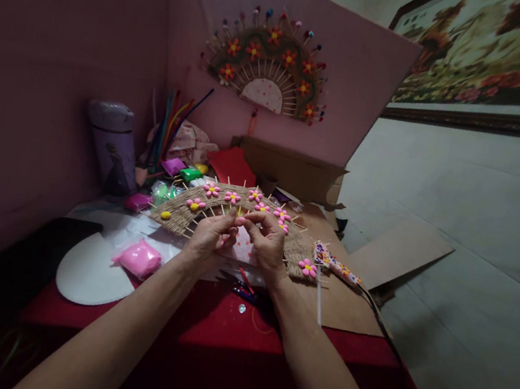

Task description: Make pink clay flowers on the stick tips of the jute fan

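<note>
A fan-shaped woven piece [188, 209] with wooden sticks and several pink clay flowers lies on the red table [219, 326]. My left hand [207, 239] and my right hand [268, 240] meet over its middle, fingertips pinched together on a small bit of pink clay [239, 219]. Both hands rest just above the fan's white dotted centre. One more pink flower [307, 268] sits at the fan's right end.
A pink clay bag [138, 259] lies on a white disc [87, 272] at left. A purple flask [112, 145], pipe cleaners [173, 121] and clay packs stand behind. A finished fan [268, 64] hangs on the pink wall. A patterned tool [335, 264] and cardboard [399, 253] lie right.
</note>
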### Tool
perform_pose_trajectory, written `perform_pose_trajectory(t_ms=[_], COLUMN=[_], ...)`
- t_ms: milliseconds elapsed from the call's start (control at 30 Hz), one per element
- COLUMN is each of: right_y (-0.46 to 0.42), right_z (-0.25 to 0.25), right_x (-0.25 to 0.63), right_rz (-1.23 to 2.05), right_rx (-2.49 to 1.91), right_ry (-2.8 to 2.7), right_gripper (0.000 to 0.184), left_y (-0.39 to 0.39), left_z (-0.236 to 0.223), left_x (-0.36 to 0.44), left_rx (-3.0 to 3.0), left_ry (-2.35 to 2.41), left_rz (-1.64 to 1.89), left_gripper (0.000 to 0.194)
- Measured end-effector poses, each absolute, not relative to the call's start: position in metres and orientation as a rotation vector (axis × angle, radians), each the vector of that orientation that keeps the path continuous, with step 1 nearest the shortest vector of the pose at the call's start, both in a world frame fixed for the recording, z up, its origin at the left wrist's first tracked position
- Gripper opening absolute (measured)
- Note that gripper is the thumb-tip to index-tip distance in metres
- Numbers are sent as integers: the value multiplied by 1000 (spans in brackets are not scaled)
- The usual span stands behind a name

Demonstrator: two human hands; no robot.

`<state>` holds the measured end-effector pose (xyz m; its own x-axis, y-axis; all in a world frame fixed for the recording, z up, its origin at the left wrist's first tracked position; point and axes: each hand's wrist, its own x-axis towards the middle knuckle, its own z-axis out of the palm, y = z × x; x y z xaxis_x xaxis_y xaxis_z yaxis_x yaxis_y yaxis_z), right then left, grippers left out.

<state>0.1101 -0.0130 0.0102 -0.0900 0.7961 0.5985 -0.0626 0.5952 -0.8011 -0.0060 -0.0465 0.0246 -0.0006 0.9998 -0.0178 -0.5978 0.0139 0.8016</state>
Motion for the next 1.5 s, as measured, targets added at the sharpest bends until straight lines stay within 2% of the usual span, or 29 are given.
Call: perform_pose_trajectory(t_ms=[200,433,733,1500], right_y=[-13,-9,-11,-8], right_z=[10,7,10,4], right_x=[111,111,111,112], right_rz=[806,829,797,809], right_rx=[-656,-642,-638,-673], right_ry=[-1492,-1475,-1522,-1487], right_gripper=[10,11,8,16], left_y=[-47,-46,-49,-47], left_z=[25,24,26,25], left_x=[-6,-6,-7,-7], left_rx=[720,764,727,738], left_ry=[749,728,746,769], left_rz=[1459,1453,1448,1503], left_gripper=[24,29,21,26])
